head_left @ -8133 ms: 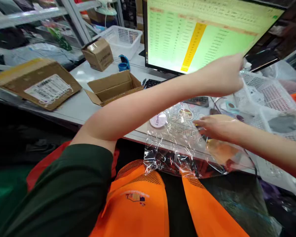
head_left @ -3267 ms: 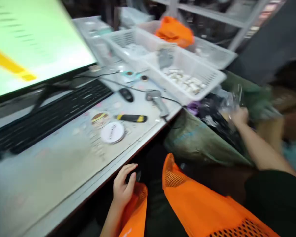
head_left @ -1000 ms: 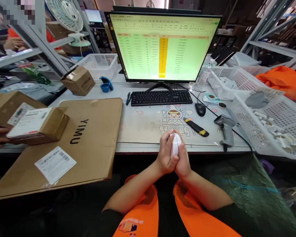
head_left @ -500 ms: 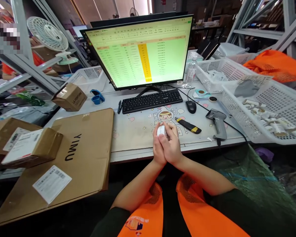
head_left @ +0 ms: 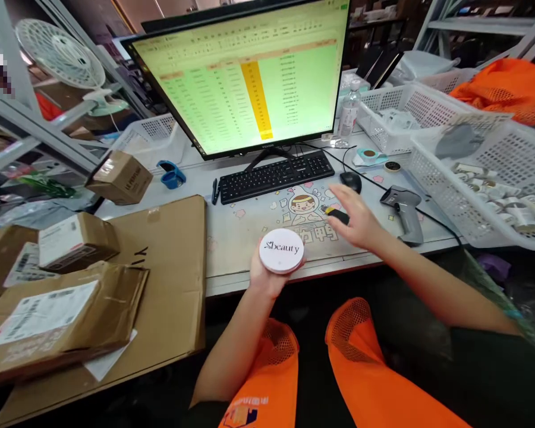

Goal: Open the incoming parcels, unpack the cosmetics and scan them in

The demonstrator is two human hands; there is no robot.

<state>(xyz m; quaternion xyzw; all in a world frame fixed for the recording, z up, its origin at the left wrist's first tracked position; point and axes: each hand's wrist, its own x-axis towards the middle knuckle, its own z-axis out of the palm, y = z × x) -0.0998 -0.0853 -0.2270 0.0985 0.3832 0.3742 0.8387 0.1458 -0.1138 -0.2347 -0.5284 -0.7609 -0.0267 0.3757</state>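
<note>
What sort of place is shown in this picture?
Probably a warehouse packing station, judging by the brown cardboard parcels with white labels, the grey pistol-shaped scanner and the black-framed rectangular monitor showing an apparent spreadsheet.

The round case [head_left: 281, 251] is white with black lettering. From it, the screen [head_left: 223, 95] at twelve o'clock is green with an orange-yellow column; the cutter [head_left: 338, 216] at two is black and yellow; the cardboard [head_left: 178, 255] at nine, brown; the vest [head_left: 277, 380] at six, orange with mesh patterning.
</note>
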